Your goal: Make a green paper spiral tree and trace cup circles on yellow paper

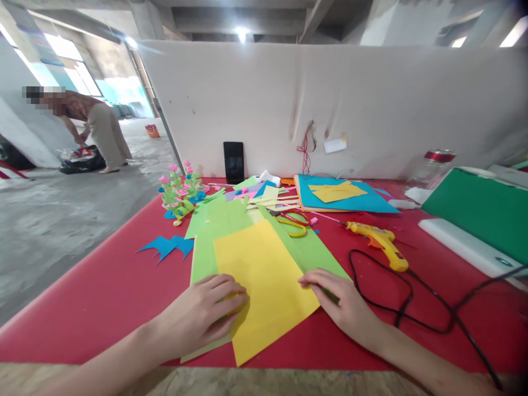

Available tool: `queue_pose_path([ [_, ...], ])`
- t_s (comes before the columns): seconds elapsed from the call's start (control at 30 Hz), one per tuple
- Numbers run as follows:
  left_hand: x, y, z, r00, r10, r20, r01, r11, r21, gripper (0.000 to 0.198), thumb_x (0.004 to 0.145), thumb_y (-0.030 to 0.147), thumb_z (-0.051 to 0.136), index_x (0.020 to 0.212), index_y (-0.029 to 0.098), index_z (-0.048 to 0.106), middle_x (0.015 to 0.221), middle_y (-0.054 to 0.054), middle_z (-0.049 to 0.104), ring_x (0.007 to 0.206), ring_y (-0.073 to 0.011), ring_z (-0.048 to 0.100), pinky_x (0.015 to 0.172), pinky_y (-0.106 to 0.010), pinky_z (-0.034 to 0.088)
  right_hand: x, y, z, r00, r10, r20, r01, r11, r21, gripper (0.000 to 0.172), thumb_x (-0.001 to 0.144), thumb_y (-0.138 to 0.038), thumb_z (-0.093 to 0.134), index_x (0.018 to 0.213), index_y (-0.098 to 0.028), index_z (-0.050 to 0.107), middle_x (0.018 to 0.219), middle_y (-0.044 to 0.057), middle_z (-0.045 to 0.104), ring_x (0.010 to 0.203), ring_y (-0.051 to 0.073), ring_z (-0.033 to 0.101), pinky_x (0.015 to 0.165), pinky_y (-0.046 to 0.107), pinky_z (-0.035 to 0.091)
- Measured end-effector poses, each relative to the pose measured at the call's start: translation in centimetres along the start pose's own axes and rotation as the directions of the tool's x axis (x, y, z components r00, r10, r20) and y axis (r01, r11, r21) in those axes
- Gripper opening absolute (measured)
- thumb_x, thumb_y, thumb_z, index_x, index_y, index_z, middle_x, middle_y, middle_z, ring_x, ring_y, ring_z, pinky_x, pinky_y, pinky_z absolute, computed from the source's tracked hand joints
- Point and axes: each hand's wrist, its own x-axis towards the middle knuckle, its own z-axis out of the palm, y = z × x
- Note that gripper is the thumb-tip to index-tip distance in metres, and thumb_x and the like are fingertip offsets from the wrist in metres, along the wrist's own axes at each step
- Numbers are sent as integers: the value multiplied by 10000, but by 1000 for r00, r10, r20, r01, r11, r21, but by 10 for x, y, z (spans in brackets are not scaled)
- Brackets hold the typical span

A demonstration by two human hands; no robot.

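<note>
1. The yellow sheet (pixel 268 264) hides part of the green paper (pixel 204 261) beneath it.
2. The left hand (pixel 206 308) covers some of the sheet's left edge; whether its fingers grip or merely rest cannot be told (the same goes for the right hand (pixel 336 291)).
3. The picture's bottom edge cuts off both forearms (pixel 111 352).
4. The right edge crops the green board (pixel 482 214).
5. The clear jar (pixel 439 165) is blurred.
6. The contents of the distant black bag (pixel 82 165) are too small to identify.
</note>
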Motion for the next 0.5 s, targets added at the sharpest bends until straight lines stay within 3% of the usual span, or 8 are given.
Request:
queue_pose_path([
  [0.27, -1, -1, 1, 1000, -11, -8, 11, 1000, 4, 373, 861, 176, 404, 1234, 174, 389, 1018, -89, 574, 963, -201, 515, 816, -341, 470, 0, -1, -1, 1000, 18, 17, -18, 1000, -8, 186, 856, -128, 399, 940, -179, 557, 924, 37, 610, 882, 108, 567, 775, 205, 447],
  [0.5, 2, 0, -1, 1000, -15, 24, 16, 999, -35, 265, 860, 165, 397, 1093, 215, 513, 1031, -64, 564, 967, -182, 510, 825, -313, 457, -1, -2, 0, 1000, -22, 13, 22, 998, -63, 188, 853, -118, 403, 951, -185, 548, 930, 40, 610, 886, 112, 572, 781, 206, 461],
])
